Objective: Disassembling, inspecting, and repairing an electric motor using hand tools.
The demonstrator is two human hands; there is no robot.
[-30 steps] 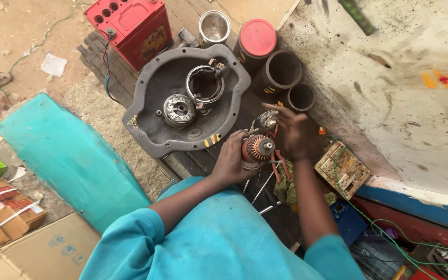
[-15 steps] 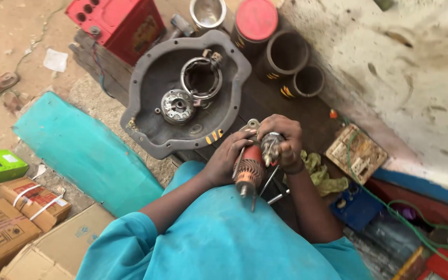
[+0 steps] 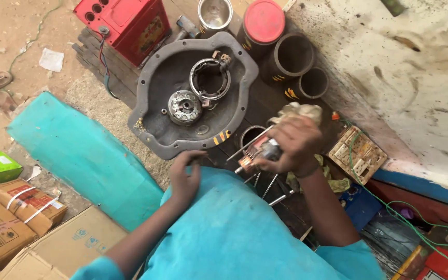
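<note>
right hand (image 3: 294, 148) grips armature (image 3: 257, 152) (left free)

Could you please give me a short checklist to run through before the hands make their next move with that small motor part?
1. Right hand grips the motor part: ok.
2. Rag sits at the same hand: ok.
3. Left hand is free: ok, resting by the knee, apart from the part.
4. Grey tray keeps the round disc and ring inside: ok.
5. Rods within reach: ok.
6. Part's surface clean: cannot tell.
</note>
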